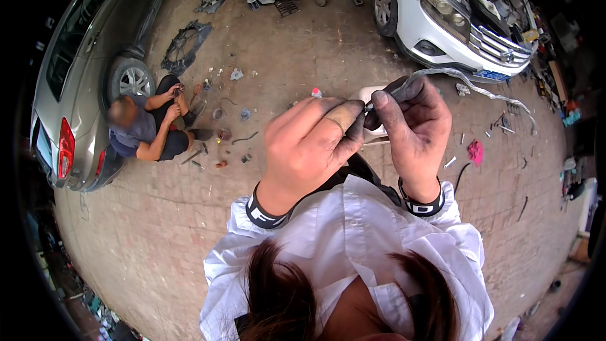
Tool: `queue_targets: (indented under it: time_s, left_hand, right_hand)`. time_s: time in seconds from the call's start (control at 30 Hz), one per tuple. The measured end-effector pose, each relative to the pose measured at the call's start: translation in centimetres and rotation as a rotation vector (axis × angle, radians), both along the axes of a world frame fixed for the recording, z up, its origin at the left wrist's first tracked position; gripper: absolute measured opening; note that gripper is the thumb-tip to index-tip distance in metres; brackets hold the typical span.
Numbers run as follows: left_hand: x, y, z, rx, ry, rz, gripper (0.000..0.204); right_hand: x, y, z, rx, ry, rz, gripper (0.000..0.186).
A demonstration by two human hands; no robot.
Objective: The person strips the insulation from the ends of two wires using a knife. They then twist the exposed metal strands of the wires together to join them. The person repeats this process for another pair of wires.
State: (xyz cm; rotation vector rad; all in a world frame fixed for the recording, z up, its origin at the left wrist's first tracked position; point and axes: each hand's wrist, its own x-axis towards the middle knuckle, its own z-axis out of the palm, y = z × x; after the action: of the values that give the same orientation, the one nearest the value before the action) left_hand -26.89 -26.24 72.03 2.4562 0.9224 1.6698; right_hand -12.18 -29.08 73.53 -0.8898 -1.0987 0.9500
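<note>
Dark hair (278,287) hangs over our white shirt (315,218). Our left hand (307,145) and right hand (418,129) pinch fingertips together on a small dark piece (368,107), seemingly to steady it between them; a translucent strand (495,93) trails rightward.

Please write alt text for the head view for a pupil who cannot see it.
A person's left hand and right hand meet at a small dark piece, a silvery strand extending from the right. Beyond, on a paved floor, another person sits beside a grey car, and a white car with its engine bay exposed stands at right.
</note>
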Motion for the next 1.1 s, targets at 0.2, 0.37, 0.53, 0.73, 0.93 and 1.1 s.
queue_targets:
  time_s: [0.2,0.37,0.53,0.73,0.93,1.1]
  left_hand:
    - [-0.4,-0.7,1.6,-0.255,0.015,-0.002,0.019]
    - [-0.8,-0.6,1.4,-0.308,-0.028,-0.050,0.018]
    - [-0.8,-0.6,1.3,-0.263,-0.008,-0.053,0.018]
    - [-0.9,-0.3,0.5,-0.211,-0.035,-0.087,0.023]
    - [-1.1,-0.6,1.1,-0.241,0.044,-0.033,0.020]
    - [-0.7,-0.9,1.3,-0.271,0.026,-0.016,0.019]
  right_hand:
    - [0.3,0.0,-0.2,0.051,-0.060,0.038,0.012]
    - [0.1,-0.1,-0.2,-0.016,-0.015,0.070,0.011]
    - [-0.1,0.0,-0.1,-0.011,-0.002,0.036,0.012]
    - [-0.4,0.0,-0.4,0.011,-0.014,0.002,0.013]
    - [-0.5,0.1,-0.9,0.090,-0.144,-0.090,0.012]
    - [-0.6,-0.1,-0.9,0.114,-0.209,-0.134,0.012]
